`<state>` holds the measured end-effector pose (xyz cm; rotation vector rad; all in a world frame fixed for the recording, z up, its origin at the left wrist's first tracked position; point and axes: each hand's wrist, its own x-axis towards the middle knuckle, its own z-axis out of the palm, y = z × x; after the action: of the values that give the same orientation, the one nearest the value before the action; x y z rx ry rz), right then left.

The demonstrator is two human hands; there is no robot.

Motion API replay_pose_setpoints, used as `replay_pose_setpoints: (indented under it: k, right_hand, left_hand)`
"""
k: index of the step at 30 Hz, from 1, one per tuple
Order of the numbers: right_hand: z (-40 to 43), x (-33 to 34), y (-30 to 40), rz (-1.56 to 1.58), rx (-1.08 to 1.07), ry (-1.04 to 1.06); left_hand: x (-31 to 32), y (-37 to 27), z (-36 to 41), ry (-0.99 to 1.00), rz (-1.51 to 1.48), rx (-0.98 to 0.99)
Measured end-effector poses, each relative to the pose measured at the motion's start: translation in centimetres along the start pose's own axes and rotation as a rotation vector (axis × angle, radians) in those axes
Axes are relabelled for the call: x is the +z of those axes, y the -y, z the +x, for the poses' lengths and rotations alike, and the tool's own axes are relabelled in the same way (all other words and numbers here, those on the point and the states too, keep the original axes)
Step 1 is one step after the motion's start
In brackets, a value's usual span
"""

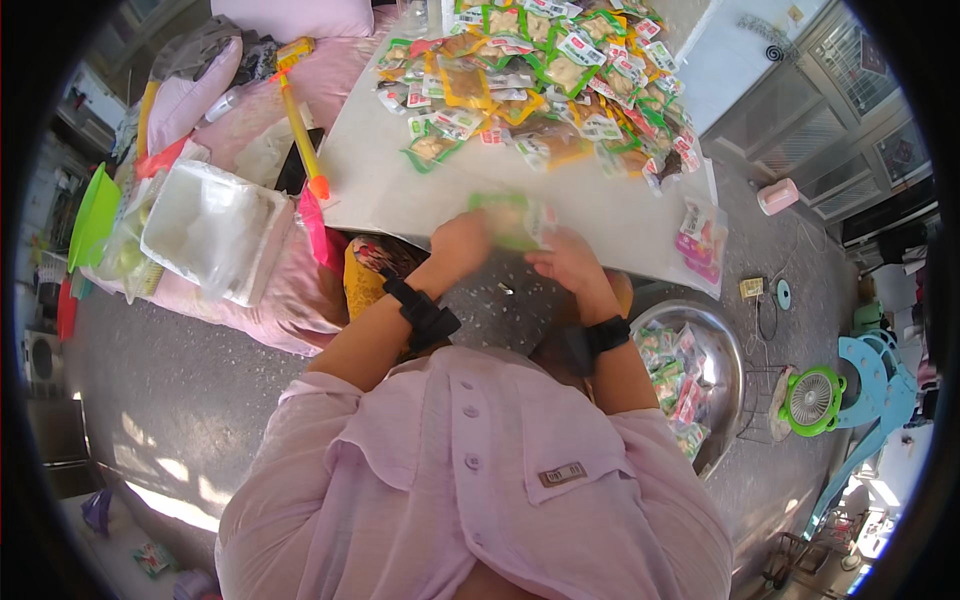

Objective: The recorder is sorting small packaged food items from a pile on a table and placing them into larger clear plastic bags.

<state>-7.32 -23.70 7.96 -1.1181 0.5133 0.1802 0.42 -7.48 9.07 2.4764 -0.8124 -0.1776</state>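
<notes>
Over the near edge of the pale table (pixel 420 196), a green-edged plastic food packet (pixel 510 219) is blurred by motion. My left hand (pixel 460 244) grips its left end. At its right end is my right hand (pixel 567 259), fingers partly spread; whether they touch the packet is unclear. Beyond both hands lies a large heap of sealed food packets (pixel 564 67) with green, yellow and red edges. One green-edged packet (pixel 433 148) rests at the heap's near left. To the right of my right hand, pink-and-clear bags (pixel 699 244) lie on the table corner.
On the floor at right, a metal basin (pixel 731 375) holds several packets. At left, a white foam box (pixel 214 225) with clear plastic sits on a pink-covered bed (pixel 247 322), near a yellow toy tube (pixel 300 127). A green fan (pixel 812 401) stands far right.
</notes>
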Motion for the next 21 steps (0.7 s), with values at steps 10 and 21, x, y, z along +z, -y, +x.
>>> replay_pose_setpoints:
  k: [10,21]
  right_hand:
    - [0.8,3.0,-1.5,-0.281,-0.159,-0.168]
    - [3.9,5.6,-0.2,-0.441,-0.193,-0.075]
  left_hand:
    - [0.3,-0.1,0.0,-0.059,-0.001,0.042]
    - [-0.2,-0.3,-0.8,-0.113,-0.049,0.166]
